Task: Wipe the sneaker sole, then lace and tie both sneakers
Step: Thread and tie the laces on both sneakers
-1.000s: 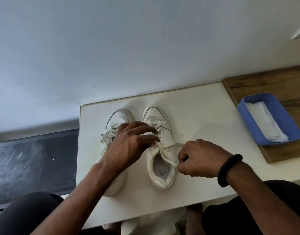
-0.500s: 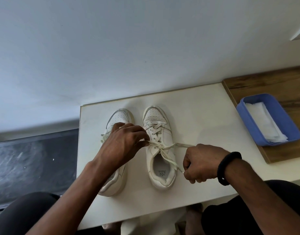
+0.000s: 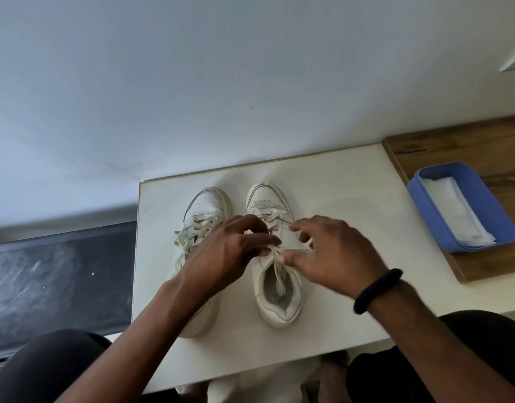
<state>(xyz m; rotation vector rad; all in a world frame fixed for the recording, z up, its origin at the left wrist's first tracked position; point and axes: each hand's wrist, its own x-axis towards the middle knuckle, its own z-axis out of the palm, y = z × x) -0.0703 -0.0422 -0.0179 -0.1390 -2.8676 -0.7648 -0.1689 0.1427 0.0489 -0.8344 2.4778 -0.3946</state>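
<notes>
two white sneakers with perforated toes, side by side, toes pointing away, on one white table: tied sneaker with a bow at its outer side, heel under the left forearm; untied sneaker just beside it, cream lace trailing into its opening. left hand pinching that lace at the tongue. right hand blurred, fingers spread over the lace, grip impossible to tell. one black band on the right wrist. one blue tray of white wipes on one wooden board, well apart to the right.

Looks like a home: bare white wall, a small white table with sneakers on it, a wooden counter alongside.
</notes>
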